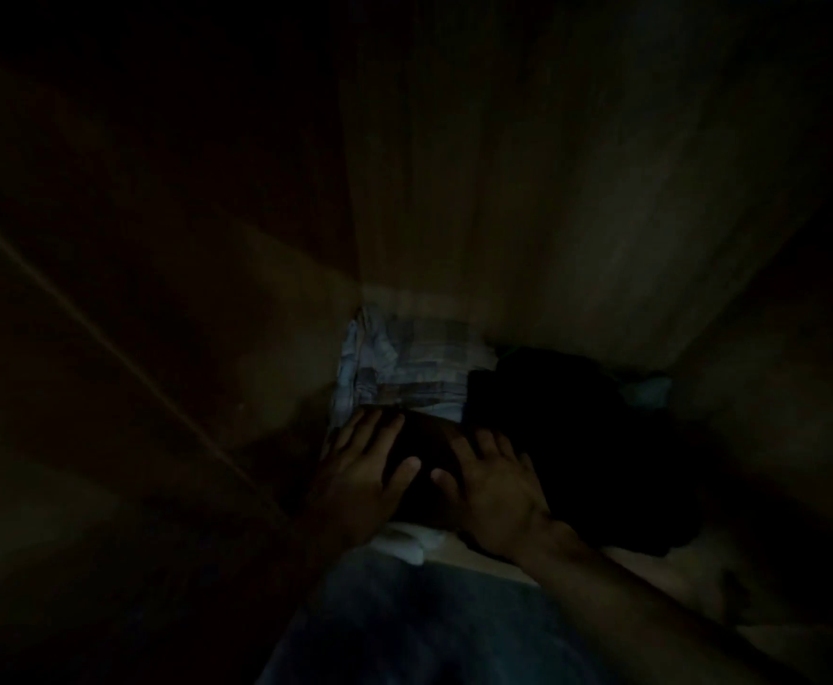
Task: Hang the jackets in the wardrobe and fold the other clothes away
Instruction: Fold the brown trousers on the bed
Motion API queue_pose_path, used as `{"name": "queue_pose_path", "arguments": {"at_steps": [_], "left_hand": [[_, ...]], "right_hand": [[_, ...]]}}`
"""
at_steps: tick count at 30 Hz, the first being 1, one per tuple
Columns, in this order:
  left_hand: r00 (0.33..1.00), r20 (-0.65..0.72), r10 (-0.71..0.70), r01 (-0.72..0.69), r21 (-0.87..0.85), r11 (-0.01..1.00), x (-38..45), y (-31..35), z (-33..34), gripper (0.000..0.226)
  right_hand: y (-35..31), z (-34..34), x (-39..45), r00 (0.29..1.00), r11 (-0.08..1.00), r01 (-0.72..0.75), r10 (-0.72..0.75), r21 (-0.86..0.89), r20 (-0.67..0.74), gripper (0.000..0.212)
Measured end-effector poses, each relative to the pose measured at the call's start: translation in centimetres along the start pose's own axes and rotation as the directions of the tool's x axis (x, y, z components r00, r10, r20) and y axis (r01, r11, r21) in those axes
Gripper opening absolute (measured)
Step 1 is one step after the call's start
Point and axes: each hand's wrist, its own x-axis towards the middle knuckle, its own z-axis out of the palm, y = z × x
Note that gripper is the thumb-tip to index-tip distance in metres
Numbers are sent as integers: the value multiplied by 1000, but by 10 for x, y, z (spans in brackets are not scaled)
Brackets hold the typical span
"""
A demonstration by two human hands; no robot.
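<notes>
The scene is very dark, inside a wardrobe compartment. My left hand (362,467) and my right hand (491,487) lie flat with spread fingers on a dark folded garment (427,452), thumbs nearly meeting. Behind it sits a pale checked folded cloth (414,368) pushed into the back left corner. A black pile of clothes (567,437) lies to the right, touching my right hand's outer edge. Something white (404,541) shows under the dark garment's near edge.
Wooden wardrobe walls (528,190) close in at the back, with a side panel (157,289) on the left. A small pale item (651,390) peeks out behind the black pile. Blue-grey fabric (404,620) fills the bottom of the view.
</notes>
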Motion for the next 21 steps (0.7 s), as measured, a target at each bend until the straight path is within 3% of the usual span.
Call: {"name": "queue_pose_path", "arguments": {"at_steps": [10, 12, 14, 21], "left_hand": [[997, 16, -79, 80, -87, 993, -119, 131, -233, 66], [997, 16, -80, 81, -104, 991, -146, 159, -280, 68], [998, 29, -60, 63, -133, 989, -168, 180, -320, 71], [990, 77, 121, -110, -138, 984, -220, 206, -401, 69]], "right_hand": [[-75, -230, -169, 995, 999, -18, 21, -32, 96, 84], [-90, -264, -206, 996, 999, -39, 40, -8, 83, 74], [-104, -292, -237, 998, 999, -46, 45, 7, 51, 67], [-160, -332, -334, 985, 989, -141, 146, 53, -97, 73]]}}
